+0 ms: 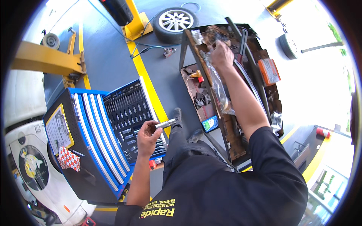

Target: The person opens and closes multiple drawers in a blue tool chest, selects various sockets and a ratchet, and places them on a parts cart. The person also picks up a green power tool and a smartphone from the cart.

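In left hand point(148, 138), metal socket point(165, 123), apparently

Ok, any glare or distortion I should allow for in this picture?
Head view: glare washes out the floor at right; same view, the yellow beam bows near the dark fisheye rim; also there, left hand and metal tool read fairly clearly.

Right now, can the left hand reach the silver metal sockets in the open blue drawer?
Probably yes: the drawer is open, the sockets lie exposed, and the left hand appears close by. But it holds a shiny cylindrical metal tool, which might hamper picking.
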`<state>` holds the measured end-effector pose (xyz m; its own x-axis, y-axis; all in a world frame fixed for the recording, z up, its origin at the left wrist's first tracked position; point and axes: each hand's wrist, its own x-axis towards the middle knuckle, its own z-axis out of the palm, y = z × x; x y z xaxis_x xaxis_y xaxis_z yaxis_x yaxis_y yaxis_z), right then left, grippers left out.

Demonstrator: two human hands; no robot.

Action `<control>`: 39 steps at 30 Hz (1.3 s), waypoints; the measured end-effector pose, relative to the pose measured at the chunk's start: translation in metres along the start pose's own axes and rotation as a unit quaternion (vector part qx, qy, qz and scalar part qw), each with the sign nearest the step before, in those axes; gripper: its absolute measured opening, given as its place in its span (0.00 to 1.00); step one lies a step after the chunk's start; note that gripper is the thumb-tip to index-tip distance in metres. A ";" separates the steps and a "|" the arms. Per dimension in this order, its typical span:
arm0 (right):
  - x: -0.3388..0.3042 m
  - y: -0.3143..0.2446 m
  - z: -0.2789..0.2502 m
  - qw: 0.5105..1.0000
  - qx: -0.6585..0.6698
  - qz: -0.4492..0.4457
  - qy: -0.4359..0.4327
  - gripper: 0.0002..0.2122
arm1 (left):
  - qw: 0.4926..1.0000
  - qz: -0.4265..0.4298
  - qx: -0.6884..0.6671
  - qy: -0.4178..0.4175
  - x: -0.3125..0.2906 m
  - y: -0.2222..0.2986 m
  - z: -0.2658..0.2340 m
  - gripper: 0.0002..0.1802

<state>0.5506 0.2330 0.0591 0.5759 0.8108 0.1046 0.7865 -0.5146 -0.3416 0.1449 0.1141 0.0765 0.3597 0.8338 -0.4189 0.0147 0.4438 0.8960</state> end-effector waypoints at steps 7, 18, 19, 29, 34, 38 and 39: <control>0.055 0.023 0.059 0.963 -0.232 -0.137 -0.013 0.11 | 0.999 0.022 -0.031 -0.015 0.061 0.026 0.005 0.14; 0.076 0.055 0.015 0.990 0.032 -0.044 -0.131 0.10 | 0.980 0.121 0.132 -0.089 0.239 0.075 0.121 0.14; 0.076 0.058 0.005 0.987 0.062 -0.013 -0.150 0.11 | 0.969 0.153 0.183 -0.071 0.255 0.075 0.139 0.15; 0.071 0.061 -0.017 0.988 0.124 -0.027 -0.088 0.10 | 0.938 0.148 0.311 -0.039 0.335 0.051 0.236 0.18; 0.065 0.060 -0.001 0.987 0.128 -0.092 -0.018 0.11 | 0.945 0.191 0.264 -0.035 0.334 0.039 0.247 0.16; 0.064 0.066 0.003 0.987 0.114 -0.101 -0.050 0.11 | 0.939 0.250 0.234 -0.042 0.332 0.033 0.245 0.14; 0.064 0.067 0.004 0.989 0.099 -0.098 -0.056 0.11 | 0.934 0.267 0.233 -0.043 0.331 0.031 0.242 0.14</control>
<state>0.6388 0.2516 0.0388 0.3794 0.9210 0.0877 0.8156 -0.2883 -0.5016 0.4907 0.3244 0.0018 0.5046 0.8573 0.1024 0.2089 -0.2362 0.9490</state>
